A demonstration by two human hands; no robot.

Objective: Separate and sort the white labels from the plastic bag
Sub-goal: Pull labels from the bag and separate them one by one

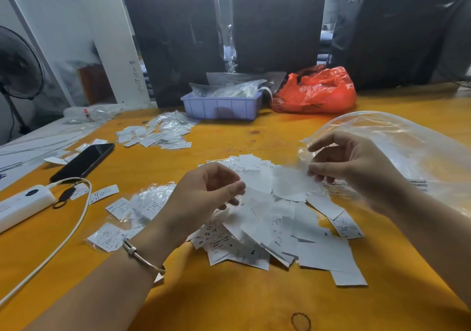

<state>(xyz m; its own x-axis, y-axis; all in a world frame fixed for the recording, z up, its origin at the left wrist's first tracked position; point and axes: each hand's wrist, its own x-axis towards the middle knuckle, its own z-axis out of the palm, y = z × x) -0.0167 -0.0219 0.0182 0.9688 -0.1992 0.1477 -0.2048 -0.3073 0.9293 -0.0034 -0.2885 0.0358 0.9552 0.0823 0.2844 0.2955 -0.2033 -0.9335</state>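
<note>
Head view: left hand (pixel 206 190) and right hand (pixel 351 167) each pinch an edge of one label (pixel 283 183) stretched between them, above the pile (pixel 293 231); bag (pixel 397 147) lies behind the right grip. Peel slowly, keeping both pinches firm, so nothing tears.

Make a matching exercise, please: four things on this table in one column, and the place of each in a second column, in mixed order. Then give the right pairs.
Things:
1. phone
2. red bag
3. blue tray
4. clear bag

Places:
A. under the right hand, at the right side of the table
B. at the far edge, left of the red bag, filled with small packets
C. at the left, above the white power bank
D. at the far edge, in front of the dark wrapped bundles

Pairs: 1-C, 2-D, 3-B, 4-A
</note>
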